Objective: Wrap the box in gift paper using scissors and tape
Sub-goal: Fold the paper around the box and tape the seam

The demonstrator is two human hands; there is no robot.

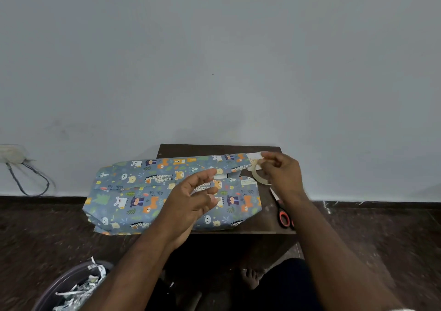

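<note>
A box wrapped in blue gift paper [133,191] with cartoon animals lies on a small dark table [267,205]. The paper's seam runs along the top, with a strip of tape near the middle. My left hand [193,198] hovers over the seam, fingers loosely spread and holding nothing. My right hand [284,172] holds a clear tape roll [256,175] above the box's right end. Red-handled scissors [282,215] lie on the table to the right of the box, partly under my right forearm.
The table stands against a pale wall. A round bin [71,286] with paper scraps sits on the dark floor at lower left. A wall socket with a looped cable [31,179] is at far left. My bare foot [250,277] shows below the table.
</note>
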